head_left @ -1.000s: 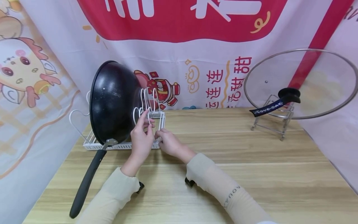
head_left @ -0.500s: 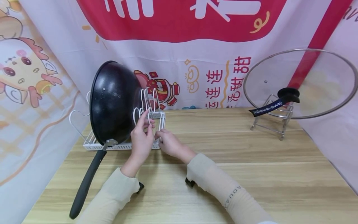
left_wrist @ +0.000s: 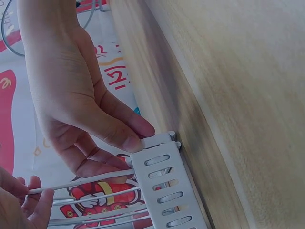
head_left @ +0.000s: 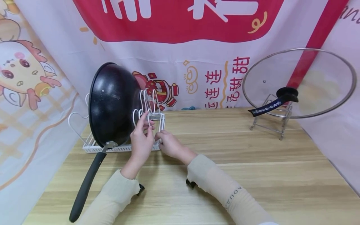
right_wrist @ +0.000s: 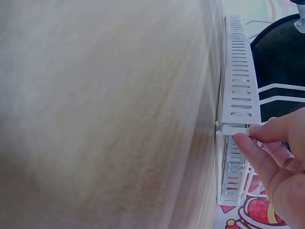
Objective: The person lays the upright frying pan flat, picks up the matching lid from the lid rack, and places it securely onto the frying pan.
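A white wire pan rack point(head_left: 92, 149) with a slotted rail stands on the table, holding a black wok point(head_left: 113, 103) on its side. The wok's dark handle point(head_left: 87, 187) points toward me. My left hand point(head_left: 141, 142) pinches one upright wire loop point(head_left: 149, 119) near the rack's right end; in the left wrist view, its fingertips point(left_wrist: 44, 202) hold that wire. Just right of it, my right hand point(head_left: 171, 145) grips the rack's front right corner. Seen from the right wrist, thumb and forefinger pinch the end piece point(right_wrist: 236, 130) of the slotted rail point(right_wrist: 239, 71).
At the right, a large glass lid point(head_left: 317, 78) with a black knob and handle leans upright in a small metal stand point(head_left: 282, 125). Printed cloth point(head_left: 174, 25) hangs behind and at both sides. Bare wooden tabletop point(head_left: 239, 159) stretches between rack and stand.
The head view has shifted slightly. Both hands keep the same holds on the rack, and the wok and lid stay in place.
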